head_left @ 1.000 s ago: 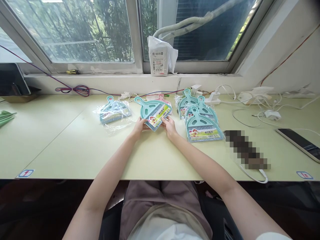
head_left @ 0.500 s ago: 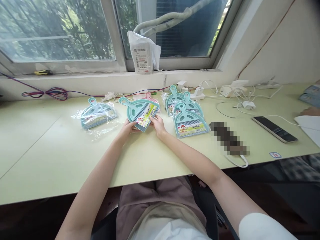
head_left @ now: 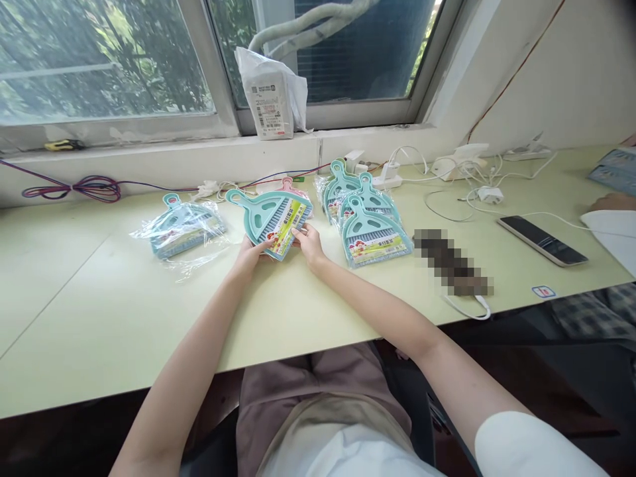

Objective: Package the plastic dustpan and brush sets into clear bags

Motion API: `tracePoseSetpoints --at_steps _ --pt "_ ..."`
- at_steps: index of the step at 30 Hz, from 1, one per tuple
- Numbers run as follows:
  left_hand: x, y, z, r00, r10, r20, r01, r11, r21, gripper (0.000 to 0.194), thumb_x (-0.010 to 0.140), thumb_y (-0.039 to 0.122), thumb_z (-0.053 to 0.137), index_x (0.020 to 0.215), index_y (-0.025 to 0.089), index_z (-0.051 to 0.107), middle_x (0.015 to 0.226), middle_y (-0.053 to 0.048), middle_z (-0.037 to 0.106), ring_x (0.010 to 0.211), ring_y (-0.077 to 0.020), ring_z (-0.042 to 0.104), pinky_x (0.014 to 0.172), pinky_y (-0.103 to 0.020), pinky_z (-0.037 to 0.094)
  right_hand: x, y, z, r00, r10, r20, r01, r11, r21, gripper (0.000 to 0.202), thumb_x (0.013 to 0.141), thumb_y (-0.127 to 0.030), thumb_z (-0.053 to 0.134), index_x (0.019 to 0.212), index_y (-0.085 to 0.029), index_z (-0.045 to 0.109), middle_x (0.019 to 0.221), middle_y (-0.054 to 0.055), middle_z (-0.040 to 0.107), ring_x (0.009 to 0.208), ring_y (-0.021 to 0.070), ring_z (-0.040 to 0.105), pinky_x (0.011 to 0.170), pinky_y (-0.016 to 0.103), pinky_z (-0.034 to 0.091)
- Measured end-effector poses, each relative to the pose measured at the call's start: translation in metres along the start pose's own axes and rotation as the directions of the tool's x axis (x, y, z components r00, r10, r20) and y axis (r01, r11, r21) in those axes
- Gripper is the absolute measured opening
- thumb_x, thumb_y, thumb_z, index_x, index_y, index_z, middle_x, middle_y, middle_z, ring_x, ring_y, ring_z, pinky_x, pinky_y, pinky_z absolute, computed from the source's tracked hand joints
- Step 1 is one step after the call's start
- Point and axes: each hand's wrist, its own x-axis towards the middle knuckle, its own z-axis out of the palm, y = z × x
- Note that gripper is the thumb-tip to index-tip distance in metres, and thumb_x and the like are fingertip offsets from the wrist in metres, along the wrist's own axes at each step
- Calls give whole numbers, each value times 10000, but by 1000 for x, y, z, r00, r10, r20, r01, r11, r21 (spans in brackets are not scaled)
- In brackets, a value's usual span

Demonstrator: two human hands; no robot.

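Note:
A teal dustpan and brush set point(head_left: 265, 211) with a printed card label is held tilted above the table, its handle pointing up and left. My left hand point(head_left: 252, 256) grips its lower left edge, thumb on the front. At the lower right edge, my right hand point(head_left: 311, 244) is closed on the same set, fingers by the label. Behind it a pink set point(head_left: 288, 183) shows in part. To the left lies another teal set point(head_left: 185, 225) on crumpled clear plastic wrap. Several wrapped teal sets point(head_left: 375, 233) overlap on the right.
The pale green table point(head_left: 99, 318) runs along a windowsill. A phone point(head_left: 541, 240), a blurred-out dark object point(head_left: 450, 262) with a white cable, and chargers point(head_left: 489, 194) with tangled cords lie to the right. A white-bagged box point(head_left: 271, 99) stands on the sill. Another person's arm point(head_left: 611, 204) rests at far right.
The camera view has shifted slightly, moving the scene left and a little up. Both hands keep hold of the dustpan and brush set, which has barely turned.

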Motion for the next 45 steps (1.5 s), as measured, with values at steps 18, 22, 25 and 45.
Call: tracePoseSetpoints --at_steps 18,22,25,45 --pt "-4 -2 2 1000 27 3 -27 999 -30 583 680 266 739 1184 203 454 1076 -83 653 870 -234 669 610 -320 579 -6 -2 -3 997 14 72 -11 999 -31 201 768 -215 594 964 -199 550 904 28 731 820 181 714 797 359 600" --pt "-4 -1 2 999 35 -9 -35 999 -30 606 682 264 729 1216 212 447 1104 -89 647 901 -255 670 625 -356 589 -8 -4 -3 996 10 91 -8 1000 -20 217 767 -208 581 980 -205 543 930 24 730 813 174 714 792 351 600" --pt "-4 -1 2 999 27 -34 -29 999 -37 606 682 261 721 1222 218 448 1120 -87 644 934 -261 665 613 -342 587 -8 -5 -3 995 20 97 -18 1000 -22 223 757 -187 565 979 -205 544 911 16 730 802 166 713 781 335 600" --pt "-1 -1 1 998 44 -44 -43 999 13 601 662 353 778 1159 162 501 1110 -123 662 846 -236 682 552 -291 577 -7 -3 0 996 7 91 -7 1000 1 315 747 -304 711 994 -192 551 836 14 726 759 164 719 722 298 606"
